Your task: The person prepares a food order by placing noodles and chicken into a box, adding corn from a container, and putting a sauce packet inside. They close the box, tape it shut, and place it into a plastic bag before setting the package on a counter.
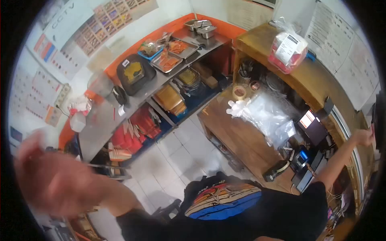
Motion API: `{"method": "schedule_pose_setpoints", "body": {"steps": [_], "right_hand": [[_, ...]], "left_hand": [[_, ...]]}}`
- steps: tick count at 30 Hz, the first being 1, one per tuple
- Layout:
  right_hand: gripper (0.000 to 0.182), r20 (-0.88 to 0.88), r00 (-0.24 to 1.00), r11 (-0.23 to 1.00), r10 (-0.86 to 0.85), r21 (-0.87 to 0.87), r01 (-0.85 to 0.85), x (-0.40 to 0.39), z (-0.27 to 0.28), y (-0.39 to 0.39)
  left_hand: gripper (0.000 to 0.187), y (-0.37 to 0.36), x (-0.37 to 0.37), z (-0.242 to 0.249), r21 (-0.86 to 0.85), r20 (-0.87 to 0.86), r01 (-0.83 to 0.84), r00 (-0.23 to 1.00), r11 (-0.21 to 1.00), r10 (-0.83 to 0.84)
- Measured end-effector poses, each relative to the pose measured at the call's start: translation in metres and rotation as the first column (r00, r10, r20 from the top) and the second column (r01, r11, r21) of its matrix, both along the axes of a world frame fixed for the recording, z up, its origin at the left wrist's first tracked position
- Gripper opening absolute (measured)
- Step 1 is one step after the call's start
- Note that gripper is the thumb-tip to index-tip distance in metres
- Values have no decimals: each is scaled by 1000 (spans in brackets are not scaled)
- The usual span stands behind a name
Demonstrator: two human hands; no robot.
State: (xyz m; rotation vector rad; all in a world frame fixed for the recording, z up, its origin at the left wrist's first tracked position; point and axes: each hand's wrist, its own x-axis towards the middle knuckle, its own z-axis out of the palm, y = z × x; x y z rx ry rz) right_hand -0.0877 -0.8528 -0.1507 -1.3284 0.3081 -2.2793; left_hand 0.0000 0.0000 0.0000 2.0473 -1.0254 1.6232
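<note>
My left hand [56, 180] is raised large at the left side, smeared by motion, so its fingers and any contents cannot be told apart. At the far right my right hand [363, 137] is closed at the edge of a dark upright thing [378, 120], cut off by the view's edge. Nearest to my left hand is the steel counter [94, 138], with a white container [77, 121] at its end. Left of my right forearm, a dark device with a lit label [309, 120] and a small blue-lit device [299, 159] are on the wooden desk [237, 138].
Orange food trays [165, 62], a black backpack-like item [136, 74] and metal containers [206, 30] sit on the counter. Red packets [130, 130] fill the shelf below. A bagged package [287, 50] stands on the wooden ledge [257, 42]. Plastic bags [267, 112] and tape [239, 92] lie on the desk.
</note>
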Motion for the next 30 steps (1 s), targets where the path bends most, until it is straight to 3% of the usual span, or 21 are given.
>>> {"method": "schedule_pose_setpoints", "body": {"steps": [1,3,4,5,7,10,13,19,25,30], "right_hand": [[28,-16,998,985,56,-160,-58,25,17,54],[29,-105,974,862,202,-453,-227,76,50,163],[31,-47,663,604,747,-371,-706,93,69,221],[33,-244,532,349,811,-528,-774,106,100,304],[32,-386,312,-32,868,-670,-741,117,131,438],[31,-460,104,-343,882,-776,-529,117,159,601],[30,-461,-23,-436,887,-819,-374,105,163,741],[27,-447,-285,-516,848,-820,-247,99,164,1005],[25,-483,-526,-605,700,-792,-77,105,160,1207],[23,-541,-579,-621,610,-780,75,116,156,1321]], "left_hand": [[50,10,-25,62,246,122,120,981,962,-154],[49,23,-54,83,478,134,253,926,842,-354],[49,31,-62,82,512,127,281,910,811,-395],[48,42,-69,79,525,123,298,900,797,-417],[47,72,-88,72,540,122,292,901,789,-416],[46,132,-122,65,531,115,255,923,808,-367],[44,206,-161,60,526,127,201,942,827,-310],[42,360,-252,70,492,161,-16,984,871,-72],[41,448,-334,71,384,214,-344,936,857,280],[41,515,-337,31,308,263,-487,869,817,419]]}}
